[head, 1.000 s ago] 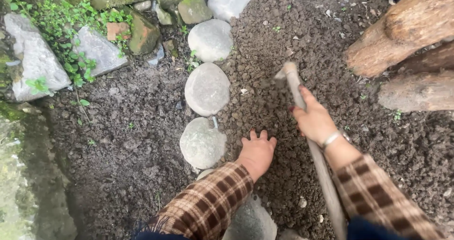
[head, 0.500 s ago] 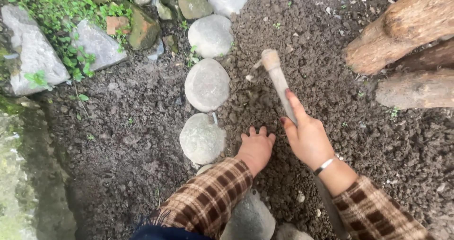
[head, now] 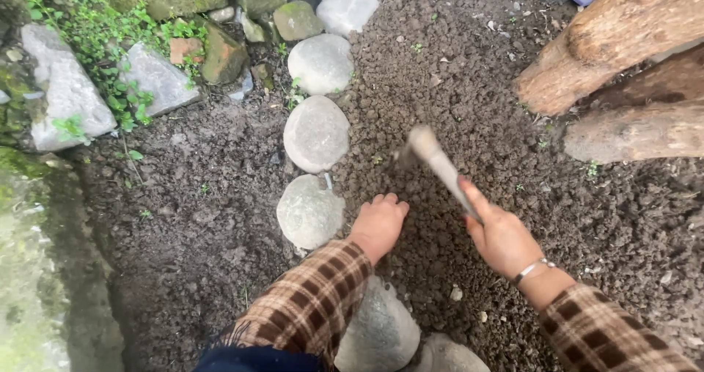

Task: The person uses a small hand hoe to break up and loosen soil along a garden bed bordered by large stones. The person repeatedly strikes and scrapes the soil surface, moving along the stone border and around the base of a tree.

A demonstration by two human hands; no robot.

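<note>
Swung lower and rightward since a moment ago, the pale wooden tool handle (head: 438, 163) stays gripped in the right hand (head: 501, 236) over crumbly dark soil (head: 469, 86), already loosened beside round grey stones (head: 316, 132), while the left hand (head: 378, 225) presses flat, fingers curled, on the soil.

We see dark, crumbly soil (head: 469, 86), matt and lumpy, damp-looking on the left. The rounded stones (head: 316, 133) along the bed's edge are grey, smooth and dull; the far-left rocks (head: 67, 90) are rougher and angular, some mossy. The right hand (head: 502, 236) grips a pale wooden handle (head: 440, 165), worn smooth and dusted with earth. On the far right lie logs (head: 623, 31) of rough, bare brown wood. Both sleeves (head: 312, 302) are soft woven cloth, brown and cream check. A thin metal bangle (head: 531, 269) glints on the right wrist
</note>
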